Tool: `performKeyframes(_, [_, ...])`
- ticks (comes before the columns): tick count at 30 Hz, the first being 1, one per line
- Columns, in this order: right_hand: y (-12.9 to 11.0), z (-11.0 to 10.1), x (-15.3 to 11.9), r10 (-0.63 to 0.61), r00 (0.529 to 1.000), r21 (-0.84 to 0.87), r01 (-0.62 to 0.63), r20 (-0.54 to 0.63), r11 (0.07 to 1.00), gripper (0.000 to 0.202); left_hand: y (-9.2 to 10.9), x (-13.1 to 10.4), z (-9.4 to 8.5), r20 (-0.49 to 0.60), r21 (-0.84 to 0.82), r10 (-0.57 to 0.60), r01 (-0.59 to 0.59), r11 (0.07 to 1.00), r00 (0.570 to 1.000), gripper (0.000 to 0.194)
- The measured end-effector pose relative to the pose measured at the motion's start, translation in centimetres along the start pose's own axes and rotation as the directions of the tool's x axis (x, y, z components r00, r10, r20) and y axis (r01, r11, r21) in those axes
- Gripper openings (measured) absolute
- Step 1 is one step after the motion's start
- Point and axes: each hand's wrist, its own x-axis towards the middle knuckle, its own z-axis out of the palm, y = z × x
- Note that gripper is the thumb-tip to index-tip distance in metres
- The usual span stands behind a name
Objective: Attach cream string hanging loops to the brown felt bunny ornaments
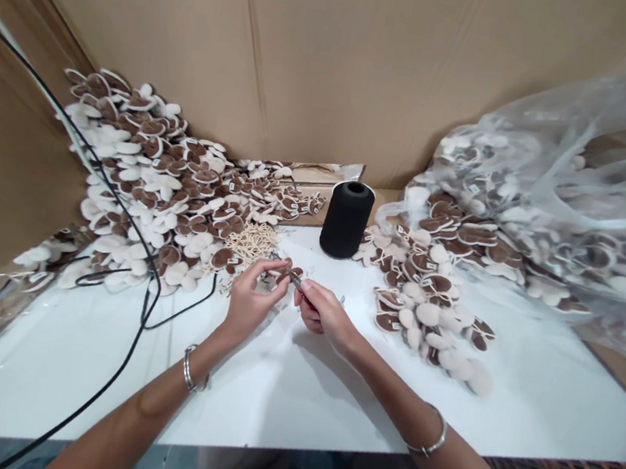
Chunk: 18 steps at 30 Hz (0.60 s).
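My left hand (250, 299) is closed in a pinch on a small brown fabric piece (297, 272) above the white table. My right hand (326, 312) is wrapped round a slim hand tool with a dark red handle (308, 303). The tool's metal tip meets the brown piece between my two hands; its exact kind is too small to make out. Just behind my left hand lies a heap of short cream-coloured cord pieces (254, 240). A large pile of brown and white plush pieces (164, 175) spreads to the left.
A black thread cone (346, 220) stands behind my hands. More plush pieces (425, 305) lie to the right, before a clear plastic bag (609, 152) of the same. A black cable (119, 370) crosses the left side. Cardboard walls (343, 60) enclose the white table (336, 401).
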Motion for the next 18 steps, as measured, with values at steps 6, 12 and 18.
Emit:
performKeyframes(6, [0.2,0.05,0.04,-0.013,1.0,-0.02,0.012,-0.017,1.0,0.04,-0.11,-0.09,0.15,0.0,-0.001,-0.015,0.015,1.0,1.0,0.02])
performKeyframes(12, [0.25,0.18,0.04,-0.032,0.999,-0.03,0.031,-0.027,0.999,0.04,-0.08,-0.08,0.21,0.012,-0.024,-0.026,0.026,0.999,1.0,0.018])
performKeyframes(18, [0.24,0.22,-0.02,-0.04,0.999,-0.049,0.039,-0.029,0.998,0.041,0.02,-0.08,0.17,0.034,-0.029,-0.021,0.022,0.999,0.999,0.018])
